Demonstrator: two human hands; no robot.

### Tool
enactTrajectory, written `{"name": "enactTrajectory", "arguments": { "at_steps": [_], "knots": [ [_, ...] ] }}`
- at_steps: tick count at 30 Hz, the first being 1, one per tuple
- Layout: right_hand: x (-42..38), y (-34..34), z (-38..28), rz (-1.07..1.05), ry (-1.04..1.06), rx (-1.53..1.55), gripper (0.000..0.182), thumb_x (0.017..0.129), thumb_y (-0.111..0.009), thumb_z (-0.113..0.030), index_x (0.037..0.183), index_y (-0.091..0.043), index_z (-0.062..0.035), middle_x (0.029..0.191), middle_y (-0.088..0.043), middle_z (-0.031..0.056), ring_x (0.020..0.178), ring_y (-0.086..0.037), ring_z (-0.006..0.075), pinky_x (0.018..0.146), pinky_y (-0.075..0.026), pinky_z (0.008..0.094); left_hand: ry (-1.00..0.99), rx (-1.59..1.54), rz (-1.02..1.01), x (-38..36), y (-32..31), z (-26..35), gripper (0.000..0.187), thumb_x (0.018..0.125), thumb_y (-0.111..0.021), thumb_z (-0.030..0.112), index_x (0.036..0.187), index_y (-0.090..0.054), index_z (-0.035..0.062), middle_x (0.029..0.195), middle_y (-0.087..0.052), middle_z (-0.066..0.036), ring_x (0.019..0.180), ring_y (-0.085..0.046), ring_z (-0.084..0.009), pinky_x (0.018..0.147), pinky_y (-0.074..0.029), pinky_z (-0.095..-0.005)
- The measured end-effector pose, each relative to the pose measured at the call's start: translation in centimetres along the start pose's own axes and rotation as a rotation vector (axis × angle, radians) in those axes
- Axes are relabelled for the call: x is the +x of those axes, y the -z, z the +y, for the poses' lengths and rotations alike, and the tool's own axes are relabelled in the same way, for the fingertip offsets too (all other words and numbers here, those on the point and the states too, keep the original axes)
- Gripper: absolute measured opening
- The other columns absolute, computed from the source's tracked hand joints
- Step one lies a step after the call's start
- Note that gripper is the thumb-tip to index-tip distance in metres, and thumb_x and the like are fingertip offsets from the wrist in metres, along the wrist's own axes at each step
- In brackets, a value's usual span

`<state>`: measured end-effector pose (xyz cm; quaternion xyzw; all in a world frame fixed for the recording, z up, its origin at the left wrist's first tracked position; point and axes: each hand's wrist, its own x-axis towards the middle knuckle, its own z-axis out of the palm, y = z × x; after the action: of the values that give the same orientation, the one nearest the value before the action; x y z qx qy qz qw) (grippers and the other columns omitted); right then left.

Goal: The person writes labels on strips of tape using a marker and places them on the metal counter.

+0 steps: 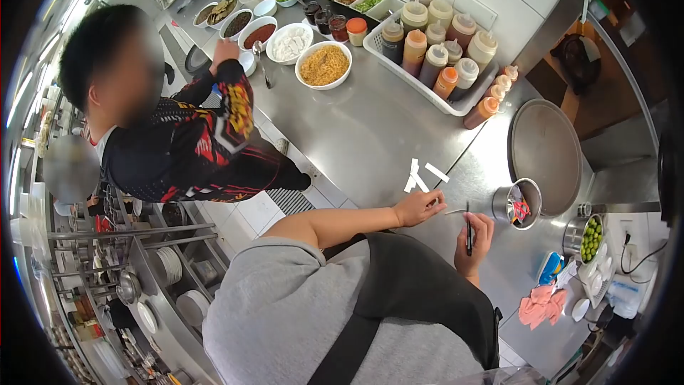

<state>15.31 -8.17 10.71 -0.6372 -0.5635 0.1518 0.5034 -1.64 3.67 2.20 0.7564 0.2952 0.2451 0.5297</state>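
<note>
My right hand (475,241) is wrapped round a slim black pen (469,232), held upright over the steel counter. To its left, my left hand (420,208) has its fingers curled together, and a thin pale strip (457,211) extends from the fingertips towards the pen. What the left fingers cover is hidden. Several small white paper strips (414,170) lie loosely on the counter just beyond my left hand. A steel pot (507,203) with red and dark objects inside stands to the right of my right hand.
A co-worker (192,128) stands at the left, one hand near bowls of spices. A bowl of golden crumbs (325,66) and a grey basket of squeeze bottles (456,108) sit at the back. At right are a large round tray (545,150), green limes (591,239) and a pink cloth (542,306).
</note>
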Motion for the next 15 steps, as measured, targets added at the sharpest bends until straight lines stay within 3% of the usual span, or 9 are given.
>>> {"name": "enactTrajectory", "arguments": {
  "at_steps": [2, 7, 8, 11, 15],
  "knots": [
    [0.9, -0.8, 0.1, -0.026, -0.105, 0.18, 0.024, 0.084, -0.069, 0.012, 0.106, -0.066, 0.0028, 0.112, -0.066, 0.0169, 0.099, -0.069, 0.0234, 0.088, -0.056, 0.0311, -0.003, -0.067, 0.061, 0.4, 0.7, 0.1, 0.02, 0.102, -0.065, 0.026, 0.104, -0.056, 0.0081, 0.057, -0.045, -0.007, 0.051, -0.047, -0.0196, 0.054, -0.038, -0.0353],
    [4.7, -1.6, -0.9, -0.065, -0.138, 0.311, 0.018, 0.088, -0.067, 0.014, 0.104, -0.063, 0.0054, 0.119, -0.069, 0.0182, 0.105, -0.069, 0.0211, 0.093, -0.055, 0.0318, 0.046, -0.032, 0.174, 2.6, 2.1, 4.3, 0.029, 0.096, -0.07, 0.025, 0.109, -0.049, 0.009, 0.068, -0.05, -0.005, 0.058, -0.048, -0.018, 0.058, -0.039, -0.0359],
    [5.6, -1.7, -1.2, -0.028, -0.144, 0.355, 0.017, 0.089, -0.066, 0.015, 0.103, -0.063, 0.0058, 0.119, -0.068, 0.0179, 0.106, -0.068, 0.0204, 0.093, -0.056, 0.0315, 0.184, 0.01, 0.124, 3.3, 1.9, 4.7, 0.035, 0.094, -0.072, 0.023, 0.113, -0.047, 0.0086, 0.075, -0.054, -0.005, 0.064, -0.052, -0.0192, 0.062, -0.043, -0.0361],
    [7.7, -1.0, -2.3, 0.028, -0.151, 0.357, 0.017, 0.09, -0.065, 0.016, 0.103, -0.062, 0.0062, 0.117, -0.066, 0.0148, 0.104, -0.069, 0.0197, 0.092, -0.057, 0.0305, 0.356, -0.006, 0.022, 3.9, 1.9, 5.2, 0.029, 0.095, -0.067, 0.018, 0.113, -0.048, 0.0069, 0.079, -0.056, -0.007, 0.07, -0.056, -0.0204, 0.067, -0.046, -0.0361],
    [8.6, 0.9, -1.7, 0.055, -0.185, 0.33, 0.016, 0.091, -0.064, 0.016, 0.102, -0.062, 0.005, 0.109, -0.058, 0.0089, 0.104, -0.071, 0.0215, 0.094, -0.059, 0.0315, 0.31, -0.096, -0.04, 3.6, 1.8, 3.8, 0.023, 0.096, -0.059, 0.011, 0.116, -0.049, 0.0054, 0.089, -0.061, -0.009, 0.077, -0.059, -0.0201, 0.073, -0.049, -0.0351]
  ]
}}
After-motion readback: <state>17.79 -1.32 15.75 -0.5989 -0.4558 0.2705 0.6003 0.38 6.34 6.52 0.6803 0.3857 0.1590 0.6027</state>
